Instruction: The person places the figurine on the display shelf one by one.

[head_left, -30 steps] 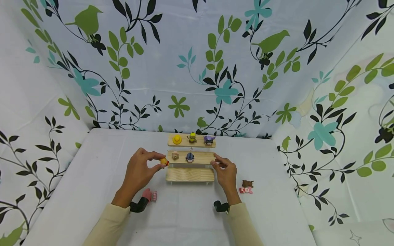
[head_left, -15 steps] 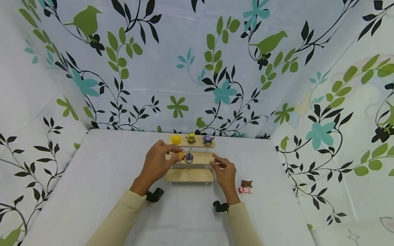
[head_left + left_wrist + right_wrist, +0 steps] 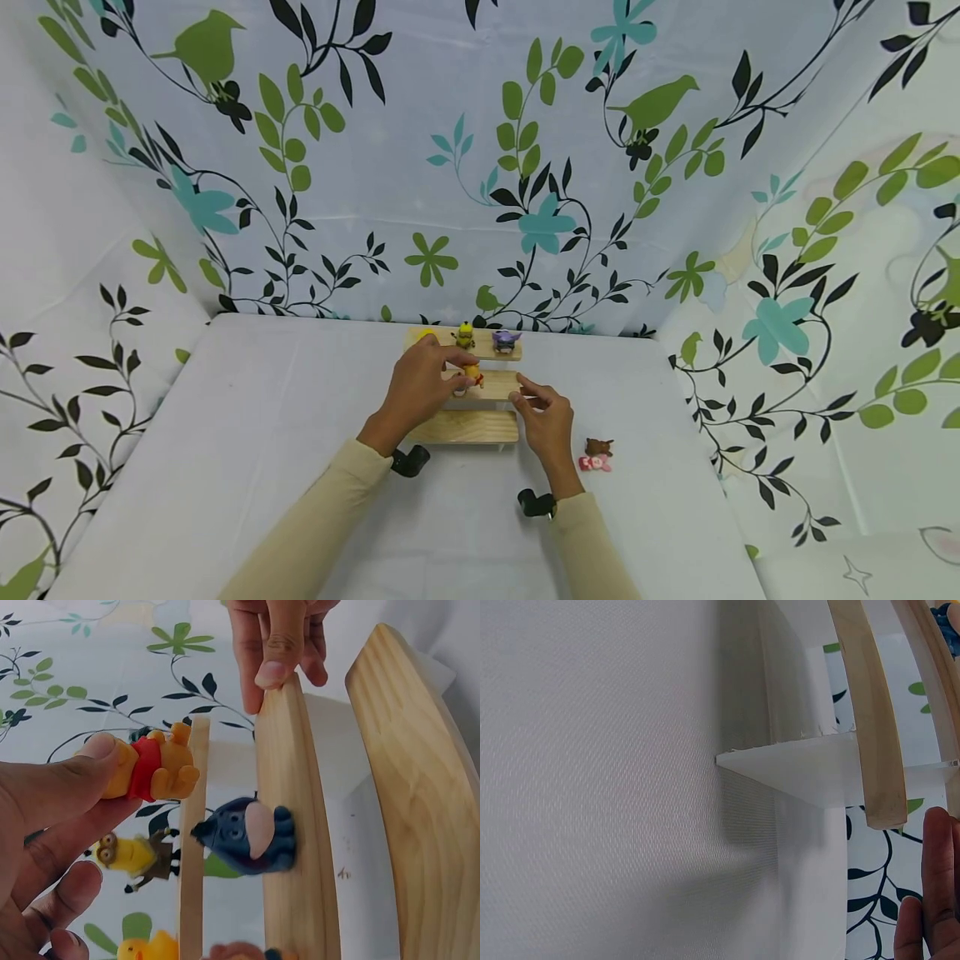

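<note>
My left hand (image 3: 420,379) pinches a Winnie-the-Pooh figurine (image 3: 150,766) in a red shirt between thumb and fingers, over the middle tier of a three-tier wooden display shelf (image 3: 498,385). In the left wrist view, a blue Eeyore figurine (image 3: 251,836) sits on that tier, and part of another figurine (image 3: 232,951) shows at the bottom edge. My right hand (image 3: 547,421) grips the tier's right end, thumb on one side and fingers on the other. The head view shows Pooh apart from the board; my left hand hides the tier's left part.
On the top tier stand a Minion figurine (image 3: 465,335), a purple figurine (image 3: 506,340) and a yellow duck (image 3: 150,948). The lowest tier (image 3: 472,427) is bare wood. Right of the shelf lie a brown figurine (image 3: 598,447) and a pink one (image 3: 595,463) on the white table (image 3: 645,533).
My left hand has carried the Pooh figurine rightward from the shelf's left end to above the middle tier, passing over Eeyore. My right hand keeps its place at the tier's end.
</note>
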`<state>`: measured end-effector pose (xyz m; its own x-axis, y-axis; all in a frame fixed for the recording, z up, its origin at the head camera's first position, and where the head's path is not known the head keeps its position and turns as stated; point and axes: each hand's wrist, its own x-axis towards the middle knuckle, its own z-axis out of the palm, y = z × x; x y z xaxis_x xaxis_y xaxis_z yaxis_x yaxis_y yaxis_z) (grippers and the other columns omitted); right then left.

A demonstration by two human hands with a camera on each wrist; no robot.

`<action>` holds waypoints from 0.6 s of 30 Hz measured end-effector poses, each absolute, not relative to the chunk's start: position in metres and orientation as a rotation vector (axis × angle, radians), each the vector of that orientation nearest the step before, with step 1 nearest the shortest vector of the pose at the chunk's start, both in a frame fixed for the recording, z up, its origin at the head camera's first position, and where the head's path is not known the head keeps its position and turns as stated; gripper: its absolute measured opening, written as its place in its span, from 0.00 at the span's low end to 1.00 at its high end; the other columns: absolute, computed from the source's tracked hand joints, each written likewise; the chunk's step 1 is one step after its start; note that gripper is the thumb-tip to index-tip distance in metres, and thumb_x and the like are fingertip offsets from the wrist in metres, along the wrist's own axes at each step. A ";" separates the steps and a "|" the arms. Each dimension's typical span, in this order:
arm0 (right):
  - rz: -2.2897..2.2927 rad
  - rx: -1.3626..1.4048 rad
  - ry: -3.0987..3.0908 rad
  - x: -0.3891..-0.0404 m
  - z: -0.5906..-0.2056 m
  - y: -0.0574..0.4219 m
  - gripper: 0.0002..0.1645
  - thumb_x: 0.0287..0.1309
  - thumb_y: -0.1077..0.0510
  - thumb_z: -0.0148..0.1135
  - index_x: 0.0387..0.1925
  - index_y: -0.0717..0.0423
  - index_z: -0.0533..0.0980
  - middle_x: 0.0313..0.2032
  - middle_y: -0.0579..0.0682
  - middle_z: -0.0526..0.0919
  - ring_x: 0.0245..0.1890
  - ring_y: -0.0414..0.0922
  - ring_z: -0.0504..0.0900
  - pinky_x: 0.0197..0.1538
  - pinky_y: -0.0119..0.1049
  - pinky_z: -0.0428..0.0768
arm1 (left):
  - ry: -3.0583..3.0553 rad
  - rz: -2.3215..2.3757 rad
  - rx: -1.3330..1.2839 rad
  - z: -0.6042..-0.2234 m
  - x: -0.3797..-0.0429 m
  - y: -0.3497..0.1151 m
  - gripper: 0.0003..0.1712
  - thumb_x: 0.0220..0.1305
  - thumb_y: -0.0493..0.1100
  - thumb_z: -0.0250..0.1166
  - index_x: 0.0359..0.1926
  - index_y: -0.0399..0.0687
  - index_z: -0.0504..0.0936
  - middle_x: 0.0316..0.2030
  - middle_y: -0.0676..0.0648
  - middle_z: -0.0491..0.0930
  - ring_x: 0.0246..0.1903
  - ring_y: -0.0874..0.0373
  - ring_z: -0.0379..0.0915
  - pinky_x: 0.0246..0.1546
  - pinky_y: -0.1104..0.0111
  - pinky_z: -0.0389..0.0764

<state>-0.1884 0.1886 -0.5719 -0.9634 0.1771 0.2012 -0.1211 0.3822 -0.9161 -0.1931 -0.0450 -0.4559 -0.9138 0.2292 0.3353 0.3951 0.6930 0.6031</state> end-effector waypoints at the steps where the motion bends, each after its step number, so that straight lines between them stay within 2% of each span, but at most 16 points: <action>1: 1.610 -0.050 -2.381 -0.188 -0.572 0.189 0.21 0.65 0.49 0.75 0.59 0.41 0.87 0.46 0.51 0.90 0.43 0.48 0.89 0.53 0.30 0.84 | -2.670 -1.026 -0.511 -0.457 -0.194 -0.042 0.15 0.56 0.47 0.83 0.46 0.57 0.95 0.37 0.52 0.93 0.32 0.60 0.67 0.29 0.67 0.70; 8: 1.596 -0.041 -2.379 -0.189 -0.572 0.189 0.22 0.64 0.49 0.75 0.59 0.42 0.87 0.45 0.52 0.91 0.42 0.48 0.90 0.52 0.31 0.85 | -2.648 -0.999 -0.583 -0.465 -0.202 -0.026 0.15 0.56 0.45 0.83 0.46 0.57 0.95 0.38 0.53 0.94 0.33 0.59 0.68 0.30 0.67 0.69; 14: 1.597 -0.027 -2.372 -0.190 -0.573 0.190 0.21 0.64 0.49 0.75 0.58 0.43 0.88 0.45 0.51 0.91 0.42 0.48 0.89 0.53 0.32 0.85 | -2.650 -0.948 -0.605 -0.476 -0.207 -0.016 0.14 0.57 0.45 0.83 0.46 0.56 0.94 0.39 0.53 0.94 0.40 0.55 0.77 0.40 0.63 0.79; 18: 1.587 -0.033 -2.368 -0.190 -0.574 0.189 0.21 0.64 0.49 0.75 0.58 0.43 0.88 0.44 0.51 0.91 0.41 0.48 0.90 0.53 0.32 0.85 | -2.657 -0.915 -0.608 -0.478 -0.209 -0.010 0.13 0.58 0.45 0.82 0.45 0.55 0.94 0.39 0.53 0.94 0.41 0.53 0.78 0.44 0.59 0.80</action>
<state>-0.1903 0.1893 -0.5737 -0.9577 0.1788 0.2256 -0.1408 0.3928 -0.9088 -0.2092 -0.0097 -0.4780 -0.8769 0.3001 0.3756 0.4678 0.7130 0.5223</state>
